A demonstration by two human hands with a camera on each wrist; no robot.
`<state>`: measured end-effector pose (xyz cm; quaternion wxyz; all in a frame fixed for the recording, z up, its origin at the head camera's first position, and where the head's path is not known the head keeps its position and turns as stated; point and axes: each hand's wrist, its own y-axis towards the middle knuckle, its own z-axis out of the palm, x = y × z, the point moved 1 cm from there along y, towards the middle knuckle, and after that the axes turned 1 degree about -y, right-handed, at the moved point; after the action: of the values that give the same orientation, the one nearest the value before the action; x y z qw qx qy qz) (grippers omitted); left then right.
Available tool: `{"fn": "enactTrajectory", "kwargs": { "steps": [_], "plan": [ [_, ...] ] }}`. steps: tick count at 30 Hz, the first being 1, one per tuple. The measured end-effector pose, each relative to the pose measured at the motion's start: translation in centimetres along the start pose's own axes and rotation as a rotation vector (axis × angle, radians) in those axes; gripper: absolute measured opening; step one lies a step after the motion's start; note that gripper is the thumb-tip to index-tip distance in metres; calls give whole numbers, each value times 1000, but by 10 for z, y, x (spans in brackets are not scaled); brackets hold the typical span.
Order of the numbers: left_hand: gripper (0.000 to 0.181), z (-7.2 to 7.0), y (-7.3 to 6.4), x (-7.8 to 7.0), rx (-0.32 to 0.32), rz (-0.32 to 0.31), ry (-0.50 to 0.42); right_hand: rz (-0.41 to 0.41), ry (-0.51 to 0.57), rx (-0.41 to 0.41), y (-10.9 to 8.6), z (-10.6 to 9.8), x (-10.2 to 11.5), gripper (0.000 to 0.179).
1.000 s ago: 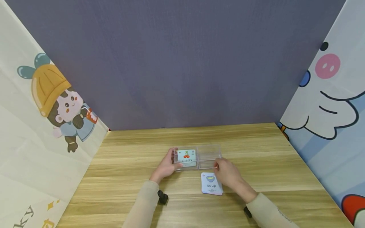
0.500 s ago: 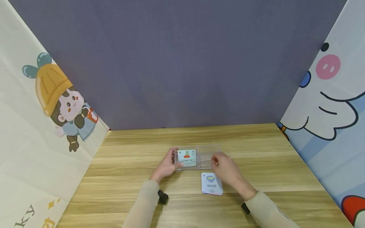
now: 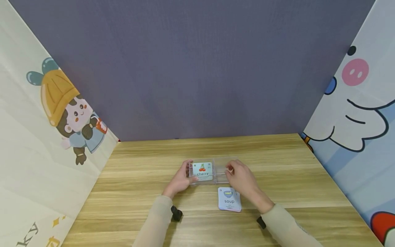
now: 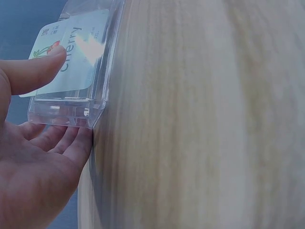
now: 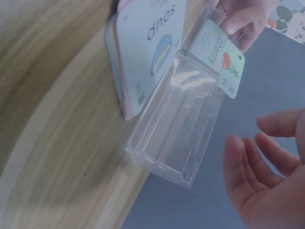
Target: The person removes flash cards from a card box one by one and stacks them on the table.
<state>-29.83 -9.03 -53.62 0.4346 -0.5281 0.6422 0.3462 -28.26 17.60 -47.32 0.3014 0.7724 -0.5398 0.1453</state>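
Note:
A clear plastic box (image 3: 220, 168) with two side-by-side compartments stands on the wooden table. Its left compartment holds flash cards, the front one a cherry card (image 3: 202, 168). My left hand (image 3: 180, 180) grips the box's left end, thumb in front over the card (image 4: 78, 57) and fingers against the end wall. Before the right compartment hovers my right hand (image 3: 242, 179), its fingers loosely curled. The right wrist view shows this right hand (image 5: 267, 171) holding nothing, apart from the box (image 5: 176, 124). No cards show in that right compartment. Nearer me lies a stack of cards topped by a soup card (image 3: 229, 200).
The wooden table (image 3: 139, 192) ends at a dark grey-purple back panel (image 3: 197, 75). Printed cartoon sheets form walls at left (image 3: 34, 137) and right (image 3: 373, 144). Black wrist-camera mounts sit on both wrists, the left mount (image 3: 176, 214) close to the tabletop.
My right hand has moved up and slightly left from the box's right edge to over the right compartment. The left hand, box and soup cards stay in place.

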Motion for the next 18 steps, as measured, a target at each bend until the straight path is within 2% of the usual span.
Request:
{"fn": "enactTrajectory", "kwargs": {
  "steps": [8,18],
  "plan": [
    [80,-1,1,1,7,-3,-3,-9,39,-21,7,3,5,18],
    [80,-3,2,3,15,-14,-13,12,97,-6,13,12,6,22]
  ]
}}
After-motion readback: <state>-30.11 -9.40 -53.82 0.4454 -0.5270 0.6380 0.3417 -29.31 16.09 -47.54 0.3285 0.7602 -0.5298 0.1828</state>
